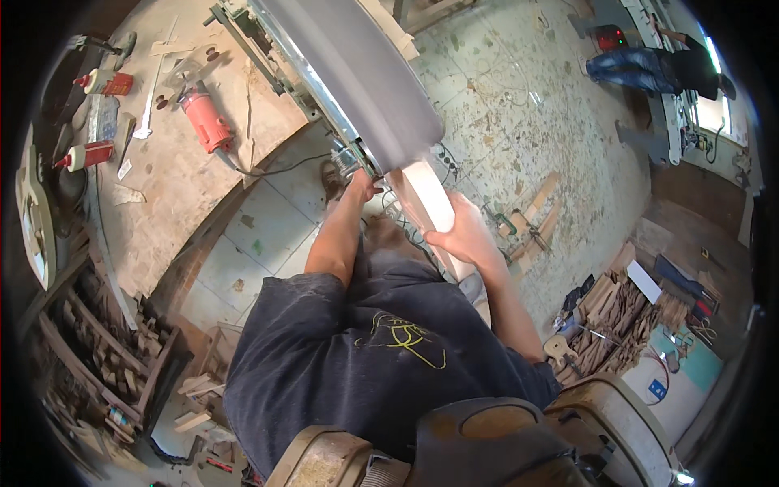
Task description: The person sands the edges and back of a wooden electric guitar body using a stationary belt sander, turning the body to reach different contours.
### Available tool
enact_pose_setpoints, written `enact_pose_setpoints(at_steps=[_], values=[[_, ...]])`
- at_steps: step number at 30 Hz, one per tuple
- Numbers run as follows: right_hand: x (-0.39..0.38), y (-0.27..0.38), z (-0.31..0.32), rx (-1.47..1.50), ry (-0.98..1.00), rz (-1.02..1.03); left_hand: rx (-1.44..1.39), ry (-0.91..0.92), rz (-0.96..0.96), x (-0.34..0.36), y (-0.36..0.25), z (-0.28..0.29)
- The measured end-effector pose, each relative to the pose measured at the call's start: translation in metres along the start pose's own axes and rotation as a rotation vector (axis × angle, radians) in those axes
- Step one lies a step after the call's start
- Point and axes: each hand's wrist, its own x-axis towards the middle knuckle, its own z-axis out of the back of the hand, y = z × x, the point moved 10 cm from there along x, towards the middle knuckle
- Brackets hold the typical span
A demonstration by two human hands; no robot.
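Observation:
A pale, curved wooden piece (430, 197) meets the rounded end of a belt sander with a broad grey belt (365, 81). My right hand (469, 233) is closed round the near part of this piece, thumb lying across its face. Beside the piece's left side, close under the metal fittings at the sander's end, is my left hand (367, 187). Its fingers look bent and partly hidden, so what they grip cannot be made out. The wood's lower end runs down in front of my dark shirt.
On the left workbench (195, 235) lie a red power tool (207, 122) with a cord and two red-and-white bottles. Clamped wood strips (531, 223) lie on the floor at right. Wood offcuts (608, 325) are piled lower right. Another person (649, 69) stands far right.

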Motion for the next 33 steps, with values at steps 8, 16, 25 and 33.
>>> enact_pose_setpoints(at_steps=[8, 16, 25, 33], values=[[0.033, -0.006, 0.005, -0.131, 0.166, -0.218, 0.044, -0.036, 0.195, -0.058, 0.028, -0.055], [0.044, 0.008, -0.007, -0.192, 0.339, -0.378, -0.062, 0.078, 0.202, -0.020, 0.054, -0.037], [-0.027, 0.007, 0.021, -0.063, 0.040, -0.100, -0.046, 0.066, 0.021, -0.044, -0.001, -0.051], [-0.069, 0.019, 0.053, 0.037, -0.077, 0.100, 0.065, 0.006, -0.229, -0.098, -0.082, -0.066]])
